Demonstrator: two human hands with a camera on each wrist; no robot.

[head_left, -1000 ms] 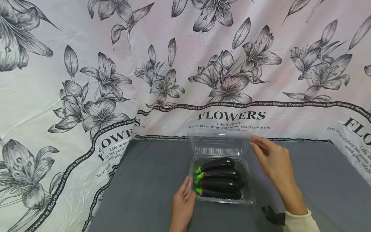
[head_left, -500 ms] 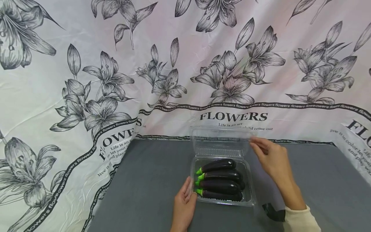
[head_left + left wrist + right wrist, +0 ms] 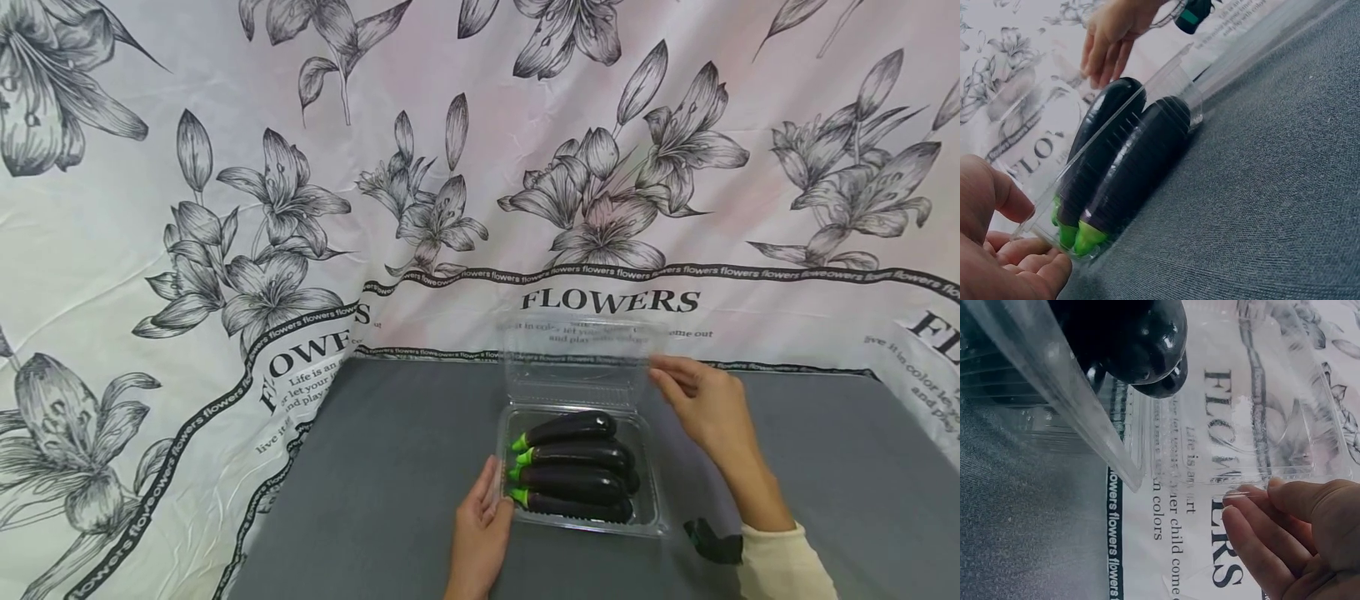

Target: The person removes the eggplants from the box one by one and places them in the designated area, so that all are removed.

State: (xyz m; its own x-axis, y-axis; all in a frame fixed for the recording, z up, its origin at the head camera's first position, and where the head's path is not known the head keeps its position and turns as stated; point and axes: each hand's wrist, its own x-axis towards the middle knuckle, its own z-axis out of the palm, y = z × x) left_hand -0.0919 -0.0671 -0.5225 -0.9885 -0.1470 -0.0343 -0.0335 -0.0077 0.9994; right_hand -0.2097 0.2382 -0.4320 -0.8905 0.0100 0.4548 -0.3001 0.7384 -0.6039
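A clear plastic clamshell box point(image 3: 658, 500) sits on the grey surface, holding several dark purple eggplants point(image 3: 577, 482) with green stem ends toward the left. Its hinged lid point(image 3: 573, 379) is raised at the back. My left hand point(image 3: 480, 537) grips the box's left edge, thumb above and fingers below; the left wrist view shows this hand point(image 3: 1007, 250) beside the green stems. My right hand point(image 3: 708, 412) pinches the lid's right edge. In the right wrist view, that hand's thumb point(image 3: 1310, 497) lies on the lid edge with fingers behind it.
A grey cloth point(image 3: 375, 475) covers the table. White fabric point(image 3: 420, 317) with black flower prints and lettering hangs behind and at the sides. A black strap-like piece point(image 3: 712, 542) lies by the right wrist.
The lid's top edge has risen, and it looks taller and more upright, with my right hand still on its edge. The left hand keeps its grip. The head view has shifted slightly.
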